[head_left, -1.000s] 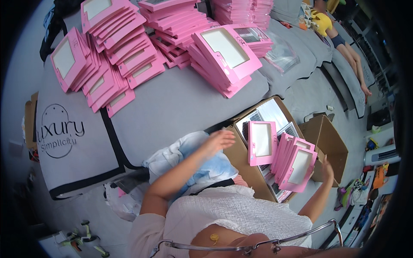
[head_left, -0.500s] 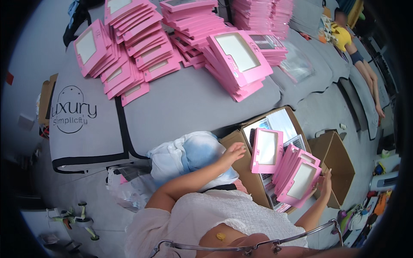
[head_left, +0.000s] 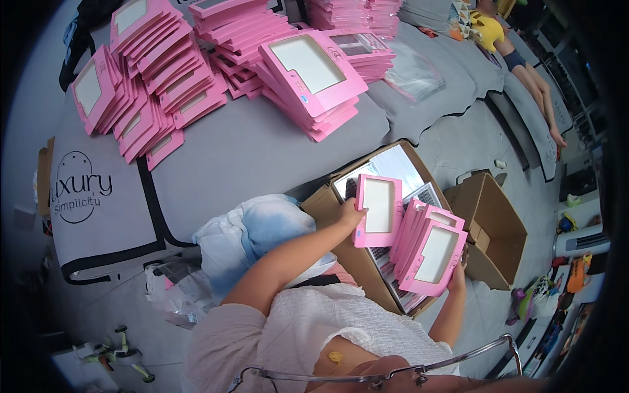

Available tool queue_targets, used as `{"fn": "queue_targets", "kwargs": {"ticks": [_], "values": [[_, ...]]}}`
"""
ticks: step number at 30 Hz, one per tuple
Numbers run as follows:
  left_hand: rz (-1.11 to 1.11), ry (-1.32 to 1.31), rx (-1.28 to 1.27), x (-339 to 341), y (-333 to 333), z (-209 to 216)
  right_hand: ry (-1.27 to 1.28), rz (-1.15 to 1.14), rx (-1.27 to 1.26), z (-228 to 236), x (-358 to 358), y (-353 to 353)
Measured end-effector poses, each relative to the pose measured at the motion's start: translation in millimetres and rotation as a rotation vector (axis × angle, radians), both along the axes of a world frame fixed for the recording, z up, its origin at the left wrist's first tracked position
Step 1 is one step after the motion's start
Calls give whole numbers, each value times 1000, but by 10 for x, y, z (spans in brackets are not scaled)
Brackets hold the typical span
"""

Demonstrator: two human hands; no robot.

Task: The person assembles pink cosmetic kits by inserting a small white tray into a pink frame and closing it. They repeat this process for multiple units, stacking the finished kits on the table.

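Flat pink window boxes lie on top of an open carton (head_left: 325,208) in front of me. My left hand (head_left: 351,213) is closed on the left edge of a single pink window box (head_left: 379,213), its thumb over the frame. To its right is a fanned stack of pink window boxes (head_left: 432,254). My right hand (head_left: 457,278) grips the right edge of that stack, with some fingers hidden behind it. Beneath the boxes, flat printed pieces with keyboard-like patterns (head_left: 426,194) and a white sheet (head_left: 400,167) show inside the carton.
Tall piles of pink window boxes (head_left: 314,72) cover part of the grey sofa (head_left: 242,150). A second open carton (head_left: 501,229) stands to the right. White-and-blue cloth (head_left: 262,229) and a clear plastic bag (head_left: 177,288) lie at left. Another person's legs (head_left: 534,88) rest on the far seat.
My left hand has come down from the air and taken hold of the single pink box. The right hand has closed in on the stack's edge. The whole view has shifted.
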State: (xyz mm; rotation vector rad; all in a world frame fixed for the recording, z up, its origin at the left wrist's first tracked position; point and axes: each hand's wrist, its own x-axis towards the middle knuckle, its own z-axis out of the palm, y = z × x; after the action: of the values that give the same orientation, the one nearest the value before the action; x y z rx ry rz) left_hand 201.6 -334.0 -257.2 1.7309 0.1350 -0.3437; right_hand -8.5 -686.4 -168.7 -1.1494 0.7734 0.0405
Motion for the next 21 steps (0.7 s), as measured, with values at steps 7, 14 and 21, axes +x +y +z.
{"fn": "queue_targets", "kwargs": {"ticks": [7, 14, 21], "values": [[82, -110, -595, -38, 320, 1359, -56, -14, 124, 193, 183, 230], [-452, 5, -507, -916, -399, 1851, -120, -33, 14, 194, 237, 214], [-137, -272, 42, -979, -955, 1037, -188, -93, 219, 341, 189, 466]]}}
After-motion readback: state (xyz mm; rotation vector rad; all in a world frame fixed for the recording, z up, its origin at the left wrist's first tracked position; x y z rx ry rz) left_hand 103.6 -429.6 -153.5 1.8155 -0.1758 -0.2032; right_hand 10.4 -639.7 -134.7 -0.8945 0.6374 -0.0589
